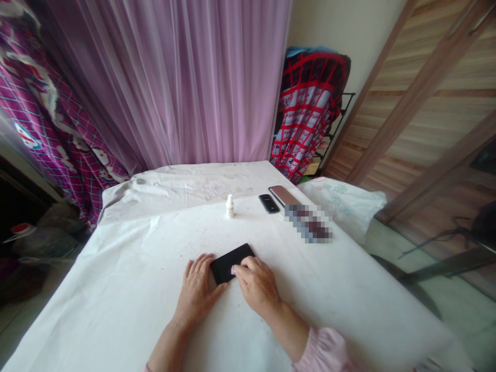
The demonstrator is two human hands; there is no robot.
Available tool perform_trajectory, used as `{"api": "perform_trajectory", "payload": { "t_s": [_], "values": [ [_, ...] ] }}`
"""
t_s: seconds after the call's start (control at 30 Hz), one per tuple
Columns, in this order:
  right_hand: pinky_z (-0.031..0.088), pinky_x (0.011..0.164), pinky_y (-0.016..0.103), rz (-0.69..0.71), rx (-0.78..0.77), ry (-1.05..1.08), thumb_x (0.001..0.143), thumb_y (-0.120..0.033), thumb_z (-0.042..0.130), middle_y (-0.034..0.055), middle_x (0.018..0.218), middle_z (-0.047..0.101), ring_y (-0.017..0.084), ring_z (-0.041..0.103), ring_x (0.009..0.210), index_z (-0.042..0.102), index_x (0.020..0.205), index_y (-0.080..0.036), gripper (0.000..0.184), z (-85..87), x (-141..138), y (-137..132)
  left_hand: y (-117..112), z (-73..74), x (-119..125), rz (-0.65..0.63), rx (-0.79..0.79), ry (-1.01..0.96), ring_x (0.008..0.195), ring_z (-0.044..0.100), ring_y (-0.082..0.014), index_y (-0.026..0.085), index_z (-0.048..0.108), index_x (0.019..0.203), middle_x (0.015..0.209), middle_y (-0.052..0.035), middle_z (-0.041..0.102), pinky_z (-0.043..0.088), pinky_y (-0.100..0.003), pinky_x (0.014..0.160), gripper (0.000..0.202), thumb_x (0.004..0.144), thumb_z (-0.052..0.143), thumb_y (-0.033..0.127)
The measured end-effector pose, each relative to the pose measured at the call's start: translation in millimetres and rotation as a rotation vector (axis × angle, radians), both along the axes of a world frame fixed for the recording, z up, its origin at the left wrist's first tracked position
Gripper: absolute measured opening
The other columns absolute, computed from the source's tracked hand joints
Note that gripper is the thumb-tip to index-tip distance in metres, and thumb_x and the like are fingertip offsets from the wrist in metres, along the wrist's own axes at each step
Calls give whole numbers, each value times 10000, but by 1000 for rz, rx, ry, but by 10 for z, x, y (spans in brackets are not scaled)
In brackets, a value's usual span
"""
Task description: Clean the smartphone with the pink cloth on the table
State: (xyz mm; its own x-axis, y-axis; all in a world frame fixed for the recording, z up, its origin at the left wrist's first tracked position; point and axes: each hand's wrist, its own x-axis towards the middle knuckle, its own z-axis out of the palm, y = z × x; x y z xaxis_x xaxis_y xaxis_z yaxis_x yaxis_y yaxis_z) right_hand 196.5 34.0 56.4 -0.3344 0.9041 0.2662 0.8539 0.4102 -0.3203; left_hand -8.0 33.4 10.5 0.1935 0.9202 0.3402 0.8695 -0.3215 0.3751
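A black smartphone (231,262) lies flat on the white-covered table, its dark screen facing up. At its left end my left hand (196,289) holds it, fingers along the far left corner and thumb on the near edge. My right hand (259,284) is over the phone's right part, fingers pinched together. A small pinkish-white scrap (233,269), perhaps cloth or tissue, sticks out of that pinch against the screen. Beyond the phone, a small white dropper bottle (230,207) stands upright with its cap on.
The white tablecloth (116,279) is creased toward the back. At the right lie a small black phone (268,203), a rose-gold phone (284,196) and a blurred-out item (309,223). A white plastic bag (344,201) sits past the right edge; a purple curtain (186,82) hangs behind.
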Motion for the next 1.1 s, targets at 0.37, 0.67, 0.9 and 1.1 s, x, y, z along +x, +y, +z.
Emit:
{"api": "perform_trajectory", "payload": {
  "t_s": [0.37,0.67,0.9,1.1],
  "values": [
    [394,722,249,-118,38,59,931,-216,564,24,896,667,154,595,819,739,931,-277,186,-39,274,101,0,22,-14,-20,12,35,1288,502,-322,207,495,1295,1330,-126,599,318,-574,1095,536,830,614,445],
    [431,772,231,-156,-110,59,932,-222,541,13,968,683,150,624,888,746,965,-292,219,26,328,376,32,44,-61,-84,9,65,1292,496,-317,207,492,1342,1350,-134,586,313,-567,1107,561,844,619,431],
    [422,838,240,-62,-123,52,934,-208,522,23,981,716,164,610,944,754,935,-262,238,96,276,562,67,20,-121,-131,21,57,1274,512,-321,215,495,1366,1344,-135,586,339,-564,1101,589,841,622,450],
    [427,763,232,-93,-175,48,919,-229,542,32,894,722,161,640,851,757,898,-248,216,116,297,270,147,-24,-90,96,117,-123,1112,614,-281,187,577,1239,1205,-129,651,503,-481,965,383,902,524,361]
  ]
}}
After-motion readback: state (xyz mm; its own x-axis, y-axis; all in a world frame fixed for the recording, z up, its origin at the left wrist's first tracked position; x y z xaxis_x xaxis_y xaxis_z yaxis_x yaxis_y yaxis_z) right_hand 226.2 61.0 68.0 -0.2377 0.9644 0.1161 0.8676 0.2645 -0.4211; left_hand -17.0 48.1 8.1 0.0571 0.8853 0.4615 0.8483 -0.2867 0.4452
